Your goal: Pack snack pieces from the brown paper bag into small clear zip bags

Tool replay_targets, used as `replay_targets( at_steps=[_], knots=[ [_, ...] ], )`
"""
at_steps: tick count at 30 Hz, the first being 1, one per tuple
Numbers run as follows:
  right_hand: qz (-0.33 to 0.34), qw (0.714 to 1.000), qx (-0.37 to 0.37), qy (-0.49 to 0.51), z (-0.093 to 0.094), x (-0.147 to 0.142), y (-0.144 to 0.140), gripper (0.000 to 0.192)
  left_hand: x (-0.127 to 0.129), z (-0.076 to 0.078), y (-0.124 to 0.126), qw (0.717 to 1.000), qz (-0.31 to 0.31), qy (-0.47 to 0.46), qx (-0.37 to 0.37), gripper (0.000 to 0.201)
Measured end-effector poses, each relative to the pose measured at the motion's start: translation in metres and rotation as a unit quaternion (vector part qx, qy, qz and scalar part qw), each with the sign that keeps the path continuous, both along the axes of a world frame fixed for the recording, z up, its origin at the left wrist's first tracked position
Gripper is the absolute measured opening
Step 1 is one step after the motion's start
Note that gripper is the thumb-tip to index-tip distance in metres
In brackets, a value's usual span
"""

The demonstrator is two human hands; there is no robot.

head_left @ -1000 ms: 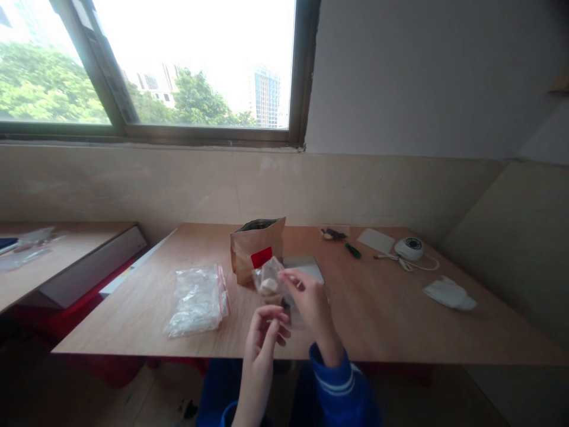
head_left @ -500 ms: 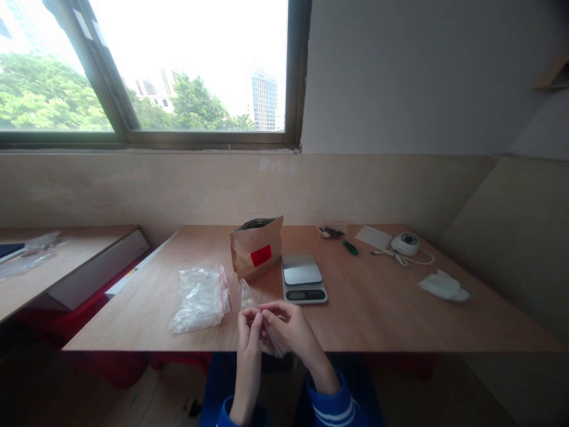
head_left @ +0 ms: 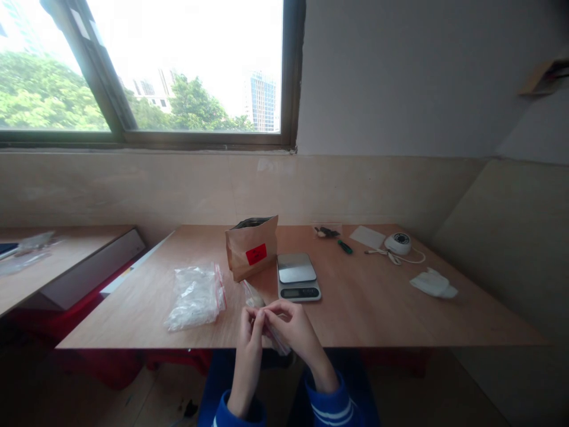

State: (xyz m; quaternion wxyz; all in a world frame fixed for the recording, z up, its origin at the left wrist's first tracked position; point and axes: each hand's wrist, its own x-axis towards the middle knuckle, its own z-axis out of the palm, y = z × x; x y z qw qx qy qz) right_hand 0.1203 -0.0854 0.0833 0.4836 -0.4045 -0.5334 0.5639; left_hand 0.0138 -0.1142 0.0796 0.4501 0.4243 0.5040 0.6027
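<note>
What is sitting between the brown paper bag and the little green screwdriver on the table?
In the head view, the small silver kitchen scale lies between the brown paper bag and the green screwdriver, close beside the bag.

Person, seen from the head camera. Left hand (head_left: 249, 328): bare, no glove, ring or watch showing; slim fingers. Right hand (head_left: 291, 323): bare likewise. Left sleeve (head_left: 229, 413): bright blue knit, cuff ending at the wrist, a thin white stripe at its near edge. Right sleeve (head_left: 331, 406): same blue, ribbed cuff with two white stripes running round it. Lap below the table edge: dark blue cloth, detail lost in shadow.
</note>
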Motion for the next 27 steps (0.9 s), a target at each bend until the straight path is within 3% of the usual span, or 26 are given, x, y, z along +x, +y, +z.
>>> replay_targets(
  at_steps=[9,15,18,21,23,27],
  knots=[
    [-0.005,0.999,-0.024,0.042,0.0,0.004,-0.001,0.035,0.003,-0.004,0.01,0.999,-0.019,0.029,0.021,0.04],
    [-0.012,0.997,-0.04,0.068,-0.01,0.011,0.003,0.033,0.001,-0.007,0.014,0.998,-0.024,0.059,0.028,0.033],
    [-0.025,0.998,-0.031,0.049,-0.008,0.015,0.003,0.033,0.001,-0.005,0.014,0.994,-0.059,0.079,0.038,0.033],
    [-0.08,0.997,0.008,0.001,0.0,0.015,0.001,0.029,0.004,-0.002,0.012,0.989,-0.092,0.109,0.039,0.035],
    [-0.132,0.99,0.038,-0.031,0.003,0.015,0.001,0.025,0.005,0.0,0.011,0.989,-0.076,0.121,0.034,0.035],
    [-0.33,0.941,0.053,-0.047,-0.001,0.028,0.008,0.025,0.001,0.001,0.005,0.991,-0.033,0.127,0.022,0.037]
  ],
)
